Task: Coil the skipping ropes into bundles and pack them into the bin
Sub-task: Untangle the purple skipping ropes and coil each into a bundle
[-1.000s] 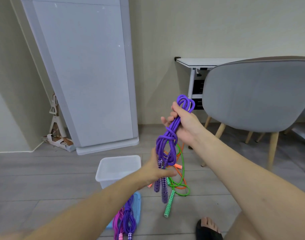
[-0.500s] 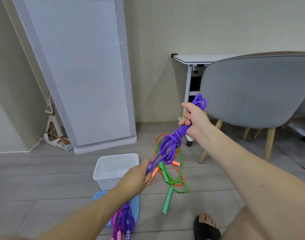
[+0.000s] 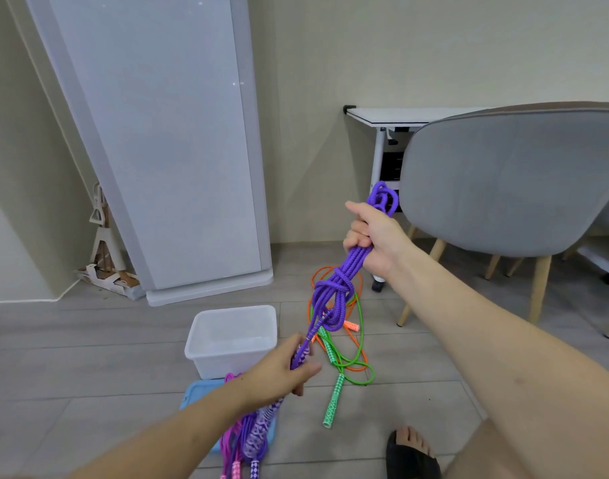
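I see the right grip (image 3: pixel 374 236) closed around the upper end of the purple rope bundle (image 3: pixel 332 295), loops protruding above the fist. The left grip (image 3: pixel 282 369) holds the bundle's lower end by the handles. The bundle hangs taut between both, above the floor, just right of the clear bin (image 3: pixel 232 340). Green rope (image 3: pixel 344 361) and orange rope (image 3: pixel 330 295) lie on the floor beyond.

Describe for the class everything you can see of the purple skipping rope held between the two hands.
The purple skipping rope looks like braided cord, doubled into a long bundle with a knot wrapped round its middle. It stretches taut and slanted above the floor. The right hand grips its upper part, with loops sticking out above the fist. The left hand holds its lower end, where patterned purple-and-white handles emerge below.
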`<state>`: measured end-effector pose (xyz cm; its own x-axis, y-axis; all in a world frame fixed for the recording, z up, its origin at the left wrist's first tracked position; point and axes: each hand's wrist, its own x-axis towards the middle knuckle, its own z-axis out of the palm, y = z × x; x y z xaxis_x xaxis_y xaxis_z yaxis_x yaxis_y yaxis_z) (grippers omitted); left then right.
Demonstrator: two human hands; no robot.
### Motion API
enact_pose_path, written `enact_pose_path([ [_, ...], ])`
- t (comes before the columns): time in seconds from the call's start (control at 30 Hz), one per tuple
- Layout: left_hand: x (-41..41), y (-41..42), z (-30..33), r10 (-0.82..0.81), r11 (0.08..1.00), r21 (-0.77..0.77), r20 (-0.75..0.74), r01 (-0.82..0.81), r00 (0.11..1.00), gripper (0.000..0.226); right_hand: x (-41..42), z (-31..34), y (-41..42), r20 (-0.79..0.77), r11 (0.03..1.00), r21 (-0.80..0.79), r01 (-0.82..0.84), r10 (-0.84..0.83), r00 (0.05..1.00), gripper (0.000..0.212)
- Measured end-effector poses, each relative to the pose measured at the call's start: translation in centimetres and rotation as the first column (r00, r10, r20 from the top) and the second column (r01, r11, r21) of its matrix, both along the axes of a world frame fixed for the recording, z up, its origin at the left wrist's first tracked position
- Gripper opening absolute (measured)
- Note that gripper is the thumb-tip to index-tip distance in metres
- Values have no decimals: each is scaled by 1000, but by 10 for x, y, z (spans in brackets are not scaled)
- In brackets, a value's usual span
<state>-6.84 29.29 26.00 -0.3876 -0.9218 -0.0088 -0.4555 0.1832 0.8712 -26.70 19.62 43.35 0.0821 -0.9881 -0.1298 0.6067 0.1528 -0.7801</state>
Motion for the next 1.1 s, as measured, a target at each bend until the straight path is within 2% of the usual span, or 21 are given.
enact_pose_path([
  [0.17,-28,-3,20,67,997,43,-280,-57,958,31,5,-3,4,6,997,11,-73,73,997,37],
  [0.33,-36,-6,41,135,991,53,-462,-125,877,28,-1,-5,8,-59,993,-27,-118,116,991,29],
  [0.47,-39,-7,60,152,987,21,-481,-162,863,20,-1,-10,8,-67,986,-52,-161,157,985,29],
  [0.6,-42,-8,69,254,958,7,-488,-288,835,12,-4,-10,8,-77,969,-96,-229,222,972,21],
  [0.73,-33,-14,67,399,907,43,-408,-419,821,21,-13,-9,10,-277,950,-108,-293,254,927,23],
  [0.9,-25,-23,69,478,866,76,-416,-494,773,22,-23,-15,10,-434,928,-238,-287,163,886,14],
  [1.0,-21,-26,72,482,865,88,-420,-495,769,21,-28,-13,13,-468,947,-259,-189,47,882,10],
  [1.1,-18,-27,71,470,873,86,-402,-479,785,24,-33,-10,14,-420,965,-211,-155,54,906,23],
])
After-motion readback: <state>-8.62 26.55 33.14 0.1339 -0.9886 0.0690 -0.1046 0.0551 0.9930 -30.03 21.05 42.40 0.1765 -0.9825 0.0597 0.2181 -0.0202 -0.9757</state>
